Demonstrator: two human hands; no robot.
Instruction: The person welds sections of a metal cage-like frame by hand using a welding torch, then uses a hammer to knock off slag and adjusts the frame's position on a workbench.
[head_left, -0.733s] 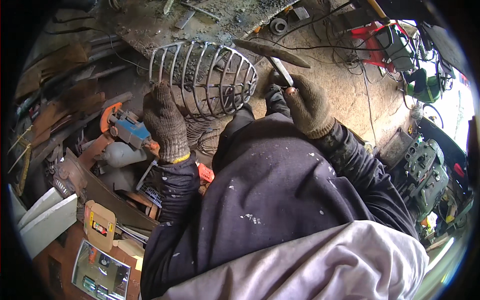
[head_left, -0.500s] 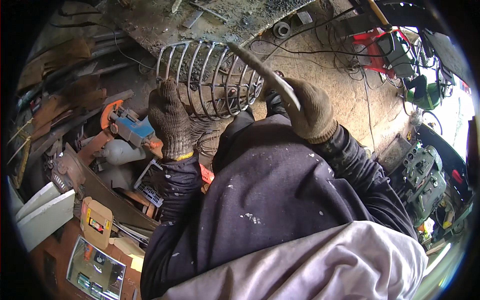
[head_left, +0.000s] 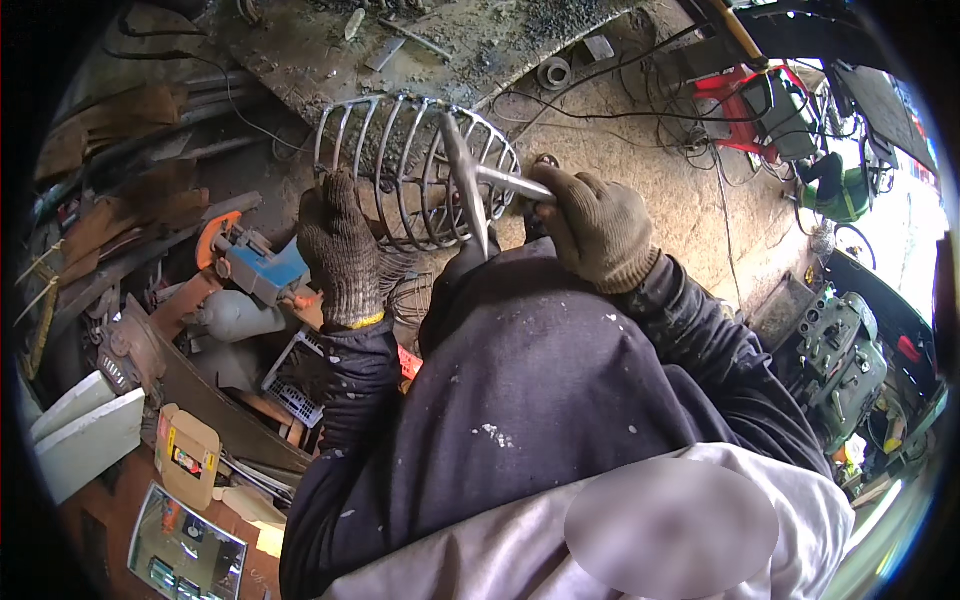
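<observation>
A curved cage of welded metal bars [head_left: 402, 196] leans at the edge of the worktable in front of me. My left hand [head_left: 340, 240], in a brown knitted glove, is closed on the cage's left end. In my right hand [head_left: 603, 225], gloved the same way, is the handle of a chipping hammer [head_left: 466, 178]. The hammer's long pointed head lies across the view of the cage's right half; I cannot tell if it touches the bars. My fingertips on the cage are partly hidden by the glove's back.
The dirty metal worktable [head_left: 300, 60] carries scraps and grit. A blue and orange tool [head_left: 262, 268] and a grey cylinder [head_left: 240, 310] lie to the left. Cables [head_left: 640, 115] cross the floor near a red-framed machine [head_left: 745, 105]. A greenish machine [head_left: 842, 350] stands right.
The chipping hammer has turned in my right hand, its head now showing side-on over the cage, and that hand moved slightly left. My left hand keeps its grip as the cage shifts slightly.
</observation>
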